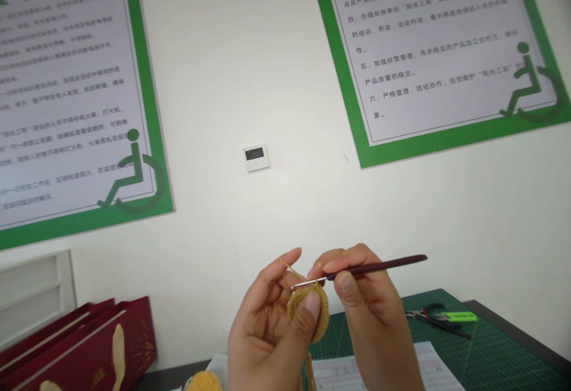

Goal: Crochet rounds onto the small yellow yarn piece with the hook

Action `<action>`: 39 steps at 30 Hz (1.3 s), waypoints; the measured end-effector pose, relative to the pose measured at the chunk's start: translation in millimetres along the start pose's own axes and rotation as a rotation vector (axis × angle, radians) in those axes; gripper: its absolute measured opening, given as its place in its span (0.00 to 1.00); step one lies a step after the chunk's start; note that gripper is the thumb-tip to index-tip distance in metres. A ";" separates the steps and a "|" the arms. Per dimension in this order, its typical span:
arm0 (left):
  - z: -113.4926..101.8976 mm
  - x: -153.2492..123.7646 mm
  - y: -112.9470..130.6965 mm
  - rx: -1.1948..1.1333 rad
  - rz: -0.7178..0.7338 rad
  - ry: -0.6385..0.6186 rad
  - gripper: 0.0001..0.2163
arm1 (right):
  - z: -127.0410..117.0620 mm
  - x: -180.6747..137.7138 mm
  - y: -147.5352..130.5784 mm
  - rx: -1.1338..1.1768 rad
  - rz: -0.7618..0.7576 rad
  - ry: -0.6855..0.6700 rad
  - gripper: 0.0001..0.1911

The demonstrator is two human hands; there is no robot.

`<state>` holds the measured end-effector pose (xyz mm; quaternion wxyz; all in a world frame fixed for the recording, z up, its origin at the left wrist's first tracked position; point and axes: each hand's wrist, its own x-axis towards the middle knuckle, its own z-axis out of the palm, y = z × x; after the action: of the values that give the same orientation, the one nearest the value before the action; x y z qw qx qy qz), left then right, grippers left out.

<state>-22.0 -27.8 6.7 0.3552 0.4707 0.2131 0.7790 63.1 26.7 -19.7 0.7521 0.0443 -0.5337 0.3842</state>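
Note:
My left hand [272,319] pinches a small round piece of mustard-yellow crochet [321,324], its thumb lying across the front. A strand of yellow yarn [292,269] runs over the raised left index finger down to the piece. In my right hand [375,307] is a crochet hook [379,265] with a dark red handle, held between thumb and fingers. Its metal tip lies at the top edge of the crochet piece, touching the yarn there. Below the hands, more yarn strands [310,373] hang down.
A green cutting mat [482,349] carries pliers [439,318], a bright green tool [461,316] and a printed sheet [428,361]. A yellow yarn ball [204,381] sits at the bottom. Dark red gift bags [138,331] stand left. Behind are a white wall, framed posters and a thermostat [256,158].

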 end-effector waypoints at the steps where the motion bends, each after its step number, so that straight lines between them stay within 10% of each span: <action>1: 0.0 0.0 0.3 0.001 0.001 0.002 0.18 | -1.0 -0.4 0.8 -0.021 -0.012 0.010 0.05; 18: 0.4 1.4 1.0 0.017 0.018 0.036 0.17 | -6.4 5.2 -9.7 -0.137 -0.188 0.021 0.07; 32: -4.0 3.7 -6.6 0.130 0.180 -0.018 0.16 | -19.6 12.4 -27.5 -0.638 -0.580 -0.277 0.08; 39: 1.1 -0.4 0.8 -0.014 -0.082 -0.043 0.18 | -11.1 5.0 -10.6 -0.457 -0.524 -0.102 0.08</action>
<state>-21.2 -28.6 7.5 0.3944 0.4757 0.2192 0.7550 78.9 27.2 -16.6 0.7881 0.0297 -0.6131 0.0460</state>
